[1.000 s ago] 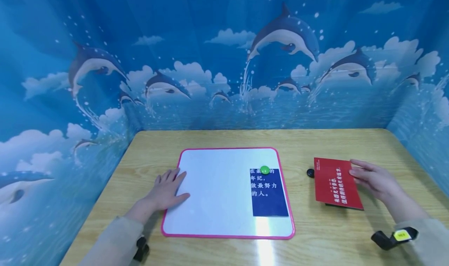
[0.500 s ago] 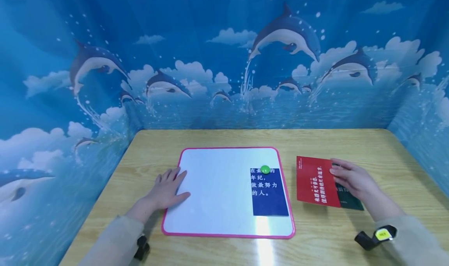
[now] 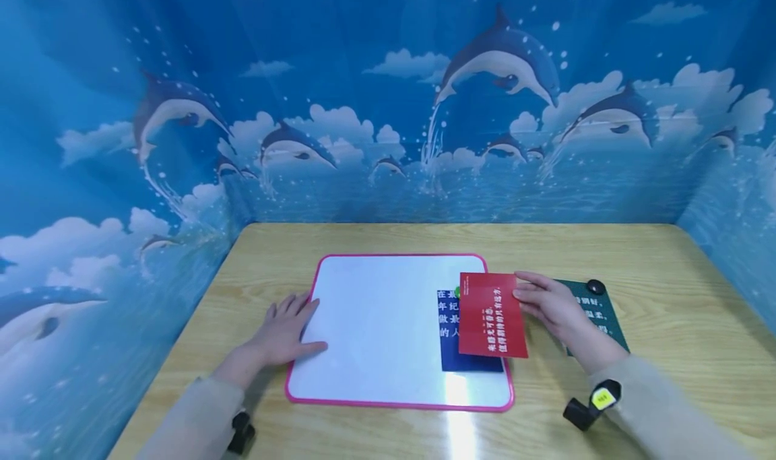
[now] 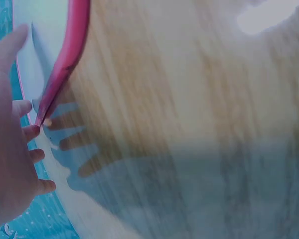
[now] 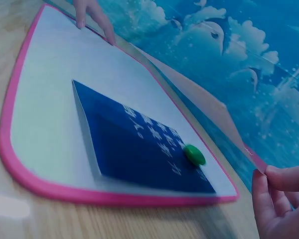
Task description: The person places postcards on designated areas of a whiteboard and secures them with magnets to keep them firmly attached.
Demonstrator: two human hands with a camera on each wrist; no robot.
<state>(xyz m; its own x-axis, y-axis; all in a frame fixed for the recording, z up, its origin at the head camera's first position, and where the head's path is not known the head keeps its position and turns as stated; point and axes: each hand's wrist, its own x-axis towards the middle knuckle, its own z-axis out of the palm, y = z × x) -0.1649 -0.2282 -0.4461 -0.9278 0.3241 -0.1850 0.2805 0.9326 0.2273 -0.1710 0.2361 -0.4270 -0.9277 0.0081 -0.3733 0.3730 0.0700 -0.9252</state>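
Note:
A white board (image 3: 376, 332) with a pink rim lies on the table. My left hand (image 3: 280, 337) rests on its left edge with the fingers spread. In my right hand (image 3: 556, 310), the thumb and fingers pinch the right edge of a red card (image 3: 490, 322) printed with white characters. The right wrist view shows this card raised above the board, tilted. Beneath it, a dark blue card (image 5: 124, 144) lies on the board's right part, with a round green magnet (image 5: 194, 155) on its top edge. From the head, the red card hides much of both.
Right of the board, a dark green card (image 3: 611, 322) lies on the wooden table (image 3: 388, 433), partly behind my right hand. A round black magnet (image 3: 596, 287) sits at its top edge. A blue dolphin-print curtain (image 3: 339, 62) stands at the back and sides.
My right hand has carried the red card leftward, from over the dark green card to over the blue card. The green card and black magnet are now uncovered. My left hand stays put.

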